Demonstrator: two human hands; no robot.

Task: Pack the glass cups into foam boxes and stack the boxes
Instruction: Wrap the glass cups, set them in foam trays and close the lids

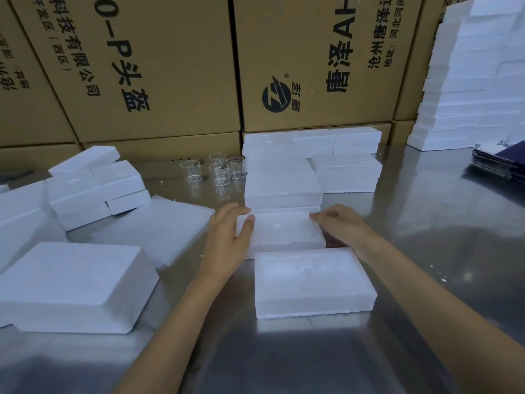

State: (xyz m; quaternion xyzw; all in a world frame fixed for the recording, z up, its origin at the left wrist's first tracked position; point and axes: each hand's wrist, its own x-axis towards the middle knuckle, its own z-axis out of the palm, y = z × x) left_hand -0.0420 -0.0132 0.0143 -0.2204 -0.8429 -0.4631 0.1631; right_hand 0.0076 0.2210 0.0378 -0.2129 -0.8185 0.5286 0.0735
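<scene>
A white foam box [284,231] lies on the steel table in the middle of the head view. My left hand [227,240] grips its left end, thumb on top. My right hand [338,223] grips its right end with curled fingers. An open foam tray [312,280] with moulded recesses sits just in front of it. Behind the held box stands a stack of closed foam boxes [281,177]. Several clear glass cups [218,172] stand upright further back, left of that stack.
Loose foam boxes [96,186] are piled at the left, and a large foam slab [74,285] lies front left. More foam boxes [346,172] sit at the back right, a tall foam stack [471,81] at far right, and dark folded cartons [502,163]. Cardboard boxes [170,66] wall the back.
</scene>
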